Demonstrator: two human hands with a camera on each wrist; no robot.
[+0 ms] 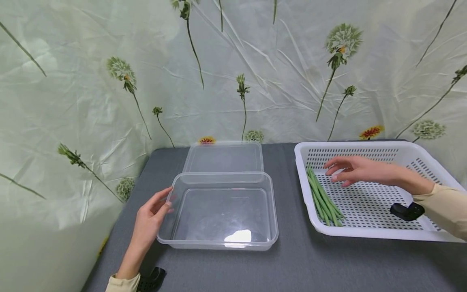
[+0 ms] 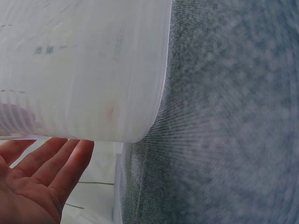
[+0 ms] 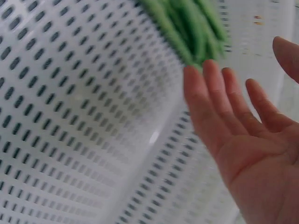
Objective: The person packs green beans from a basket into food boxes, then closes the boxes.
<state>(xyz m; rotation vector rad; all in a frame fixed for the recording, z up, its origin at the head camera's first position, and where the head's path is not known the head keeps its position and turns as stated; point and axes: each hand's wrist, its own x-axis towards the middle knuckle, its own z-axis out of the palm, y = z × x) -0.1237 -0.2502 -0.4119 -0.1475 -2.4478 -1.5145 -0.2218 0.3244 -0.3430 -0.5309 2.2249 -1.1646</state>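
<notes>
A clear plastic container (image 1: 222, 215) stands in the middle of the table. My left hand (image 1: 151, 219) is at its left side, thumb and fingertips right at the rim. In the left wrist view the left fingers (image 2: 70, 163) are fairly straight against the outer wall of the container (image 2: 84, 70). Over a white perforated basket (image 1: 372, 233) on the right hovers my right hand (image 1: 361, 169), fingers spread loosely and holding nothing. A bunch of green beans (image 1: 324, 200) lies along the basket's left side. The right wrist view shows the right fingertips pointing at the beans (image 3: 191, 28).
Behind the container lies a clear lid (image 1: 226, 157), partly covered by its back rim. Grey cloth (image 1: 288, 263) covers the table. A flower-patterned sheet (image 1: 284, 81) hangs at the back and left. Each wrist wears a black camera strap (image 1: 408, 211).
</notes>
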